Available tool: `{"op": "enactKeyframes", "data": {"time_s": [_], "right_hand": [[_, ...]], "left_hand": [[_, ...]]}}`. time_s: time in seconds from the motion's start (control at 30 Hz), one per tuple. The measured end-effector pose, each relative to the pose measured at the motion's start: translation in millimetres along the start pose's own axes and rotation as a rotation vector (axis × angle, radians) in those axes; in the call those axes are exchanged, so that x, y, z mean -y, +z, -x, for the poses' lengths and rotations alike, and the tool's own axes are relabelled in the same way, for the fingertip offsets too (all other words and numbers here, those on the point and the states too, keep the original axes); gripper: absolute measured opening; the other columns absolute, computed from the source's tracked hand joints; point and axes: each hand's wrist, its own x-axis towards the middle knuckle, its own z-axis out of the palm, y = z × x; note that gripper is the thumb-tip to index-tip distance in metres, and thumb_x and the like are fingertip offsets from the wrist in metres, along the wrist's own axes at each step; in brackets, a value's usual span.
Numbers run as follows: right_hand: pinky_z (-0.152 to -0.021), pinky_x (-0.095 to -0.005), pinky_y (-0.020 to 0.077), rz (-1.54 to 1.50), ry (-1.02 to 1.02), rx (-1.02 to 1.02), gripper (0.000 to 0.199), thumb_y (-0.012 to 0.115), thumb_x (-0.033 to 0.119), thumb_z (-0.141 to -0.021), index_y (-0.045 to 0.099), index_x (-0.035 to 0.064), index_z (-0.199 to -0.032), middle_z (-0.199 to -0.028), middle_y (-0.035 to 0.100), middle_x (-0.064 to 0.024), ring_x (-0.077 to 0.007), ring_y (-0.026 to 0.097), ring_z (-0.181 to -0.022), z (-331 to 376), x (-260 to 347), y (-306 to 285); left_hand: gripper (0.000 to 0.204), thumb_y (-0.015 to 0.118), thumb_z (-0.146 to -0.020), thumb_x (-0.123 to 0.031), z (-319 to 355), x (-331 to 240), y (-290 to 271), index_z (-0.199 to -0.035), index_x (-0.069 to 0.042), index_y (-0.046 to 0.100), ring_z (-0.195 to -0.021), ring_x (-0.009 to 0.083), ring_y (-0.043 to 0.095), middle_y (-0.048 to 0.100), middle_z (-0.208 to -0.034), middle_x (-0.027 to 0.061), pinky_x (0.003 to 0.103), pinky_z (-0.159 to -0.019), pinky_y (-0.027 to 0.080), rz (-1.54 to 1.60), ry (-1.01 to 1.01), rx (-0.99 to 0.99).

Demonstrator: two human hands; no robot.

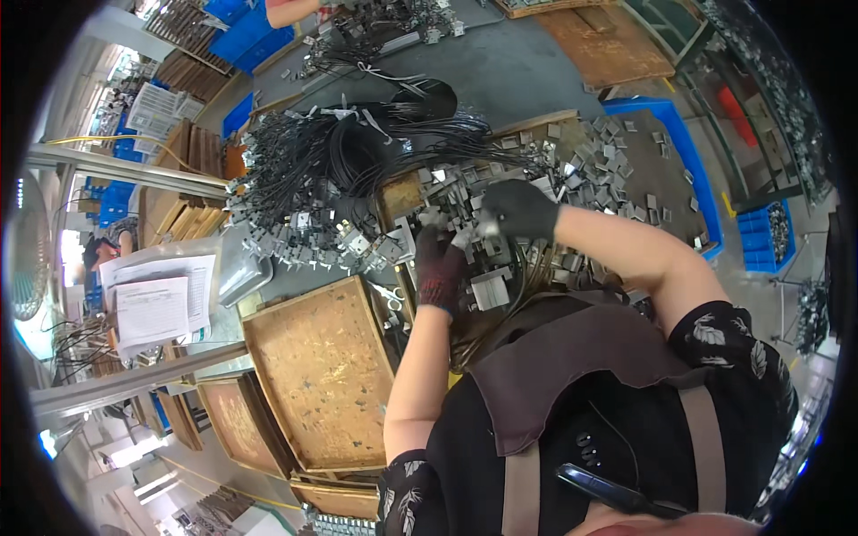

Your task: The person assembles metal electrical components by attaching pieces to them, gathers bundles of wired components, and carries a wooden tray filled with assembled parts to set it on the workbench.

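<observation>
My left hand [441, 268], in a dark red and black glove, is over a pile of small metal parts [465, 192], its fingers drawn together. Close beside it, my right hand [523, 211] in a dark grey glove comes in from the right with its fingers pinched. The fingertips of both gloves look pale and nearly meet; whatever small piece they hold is too blurred to make out. Just left of them lies a big bundle of black cables [344, 161] with metal ends. A square metal piece [490, 291] rests below my hands.
Blue tray [666, 109] with loose metal brackets stands at the right. An empty-looking wooden tray [317, 375] lies to my left, near scissors [391, 297]. Paper sheets [154, 308] hang further left. A blue bin [766, 239] sits far right. Another person's arm [290, 12] shows at the top.
</observation>
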Motion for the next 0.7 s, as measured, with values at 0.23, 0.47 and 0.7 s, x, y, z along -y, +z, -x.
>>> {"op": "enactKeyframes", "data": {"time_s": [0.23,0.47,0.7], "right_hand": [[-0.101,-0.0394,0.0390,0.237,0.459,-0.074,0.053,0.054,0.032,-0.089,0.046,0.0081,-0.135,-0.134,0.051,-0.0179,-0.0332,0.049,-0.123,34,-102,-27],[-0.100,-0.0393,0.0390,0.341,0.369,0.006,0.044,0.047,0.029,-0.094,0.049,0.0115,-0.134,-0.133,0.051,-0.0173,-0.0329,0.049,-0.123,39,-131,-36],[-0.095,-0.0435,0.0431,0.488,0.364,-0.059,0.046,0.050,0.012,-0.085,0.051,0.0135,-0.131,-0.125,0.056,-0.0177,-0.0362,0.054,-0.114,71,-123,-34]], "left_hand": [[0.048,0.071,-0.083,-0.025,84,-28,-30,-0.121,-0.003,0.052,-0.101,0.0192,0.058,0.060,-0.111,0.0102,0.033,-0.084,0.048,0.230,-0.147,-0.131],[0.051,0.071,-0.079,-0.026,108,-21,-49,-0.117,0.002,0.052,-0.095,0.0241,0.061,0.059,-0.109,0.0180,0.035,-0.080,0.049,0.016,-0.185,-0.128],[0.054,0.070,-0.080,-0.011,209,58,-169,-0.128,-0.001,0.047,-0.114,0.0213,0.052,0.056,-0.122,0.0112,0.034,-0.097,0.042,0.120,-0.053,-0.517]]}}
